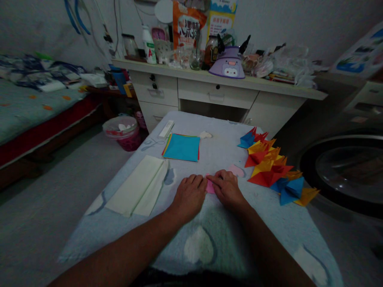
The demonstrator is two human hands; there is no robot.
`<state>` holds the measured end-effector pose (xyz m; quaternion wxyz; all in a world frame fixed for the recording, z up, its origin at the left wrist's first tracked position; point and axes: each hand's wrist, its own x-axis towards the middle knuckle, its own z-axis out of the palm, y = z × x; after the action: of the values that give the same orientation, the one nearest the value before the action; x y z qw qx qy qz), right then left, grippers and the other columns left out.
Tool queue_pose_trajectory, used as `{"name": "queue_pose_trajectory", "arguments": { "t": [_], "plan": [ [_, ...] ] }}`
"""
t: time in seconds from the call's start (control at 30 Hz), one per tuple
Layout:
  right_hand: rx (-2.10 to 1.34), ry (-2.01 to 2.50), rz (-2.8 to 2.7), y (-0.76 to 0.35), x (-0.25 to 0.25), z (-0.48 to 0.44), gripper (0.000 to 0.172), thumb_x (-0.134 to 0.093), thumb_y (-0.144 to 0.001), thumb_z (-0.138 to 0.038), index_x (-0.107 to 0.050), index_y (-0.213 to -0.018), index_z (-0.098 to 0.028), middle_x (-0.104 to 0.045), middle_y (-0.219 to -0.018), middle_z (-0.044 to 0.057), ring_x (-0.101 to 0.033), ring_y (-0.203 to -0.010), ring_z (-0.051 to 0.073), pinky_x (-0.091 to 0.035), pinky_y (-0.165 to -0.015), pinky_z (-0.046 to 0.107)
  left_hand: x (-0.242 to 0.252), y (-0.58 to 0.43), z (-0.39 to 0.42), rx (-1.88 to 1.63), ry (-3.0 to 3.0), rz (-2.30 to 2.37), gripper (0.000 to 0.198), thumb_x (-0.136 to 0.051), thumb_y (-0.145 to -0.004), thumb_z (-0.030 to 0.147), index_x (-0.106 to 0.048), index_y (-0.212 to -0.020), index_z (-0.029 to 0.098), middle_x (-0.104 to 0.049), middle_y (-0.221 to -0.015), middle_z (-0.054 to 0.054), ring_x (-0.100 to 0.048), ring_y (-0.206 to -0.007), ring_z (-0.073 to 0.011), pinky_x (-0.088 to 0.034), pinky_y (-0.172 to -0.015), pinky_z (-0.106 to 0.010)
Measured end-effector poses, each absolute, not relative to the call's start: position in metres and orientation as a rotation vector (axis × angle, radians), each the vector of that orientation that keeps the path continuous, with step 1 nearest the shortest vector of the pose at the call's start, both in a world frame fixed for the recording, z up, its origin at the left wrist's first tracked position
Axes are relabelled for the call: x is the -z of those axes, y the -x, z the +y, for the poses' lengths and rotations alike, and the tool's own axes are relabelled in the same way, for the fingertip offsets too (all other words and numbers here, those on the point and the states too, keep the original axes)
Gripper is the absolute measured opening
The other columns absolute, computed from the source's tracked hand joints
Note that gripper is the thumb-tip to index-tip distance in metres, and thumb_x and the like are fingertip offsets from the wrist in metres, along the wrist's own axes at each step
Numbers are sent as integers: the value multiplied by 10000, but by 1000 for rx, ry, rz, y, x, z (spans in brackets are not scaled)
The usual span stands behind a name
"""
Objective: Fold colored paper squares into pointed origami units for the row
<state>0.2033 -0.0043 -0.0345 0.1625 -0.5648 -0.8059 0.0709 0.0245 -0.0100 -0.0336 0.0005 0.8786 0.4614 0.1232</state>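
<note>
A small piece of pink paper (211, 187) lies on the cloth-covered table between my hands, partly hidden by them. My left hand (190, 195) is closed, its bent fingers pressed together at the paper's left edge. From the other side my right hand (226, 187) holds the paper's right part down, with a finger reaching across its top edge. Just beyond sits a stack of square coloured paper (182, 147), blue on top. Several folded paper cranes (269, 163) in red, yellow, orange and blue stand in a row at the right.
A folded pale cloth or paper (137, 185) lies left of my hands. Near the far edge are a white box-like strip (166, 129) and a crumpled white scrap (205, 135). Beyond stands a cluttered desk (197, 73). A pink bin (127, 135) stands left, a washing machine (350, 131) right.
</note>
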Motion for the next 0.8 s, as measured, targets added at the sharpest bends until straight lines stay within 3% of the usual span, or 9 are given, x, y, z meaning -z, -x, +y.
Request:
{"name": "queue_pose_trajectory", "arguments": {
  "t": [0.5, 0.8],
  "plan": [
    [-232, 1603, -2313, -206, 38, -3, 446, -536, -884, -166, -590, -1290, -344, -564, -1053, 77, -461, -951, 243, -329, -811, 393, 37, -21, -9, -440, -2806, 1287, 203, -527, -924, 211, -583, -1119, 209, -609, -1094, -53, -514, -1005, -241, -444, -808, -383],
    [-172, 1598, -2377, -205, 36, -3, 486, -539, -874, -151, -568, -1310, -364, -555, -1074, 84, -453, -961, 253, -318, -805, 396, 37, -21, -8, -386, -2835, 1253, 218, -532, -922, 211, -582, -1134, 195, -620, -1096, -56, -527, -1000, -239, -457, -800, -382]
  ]
}}
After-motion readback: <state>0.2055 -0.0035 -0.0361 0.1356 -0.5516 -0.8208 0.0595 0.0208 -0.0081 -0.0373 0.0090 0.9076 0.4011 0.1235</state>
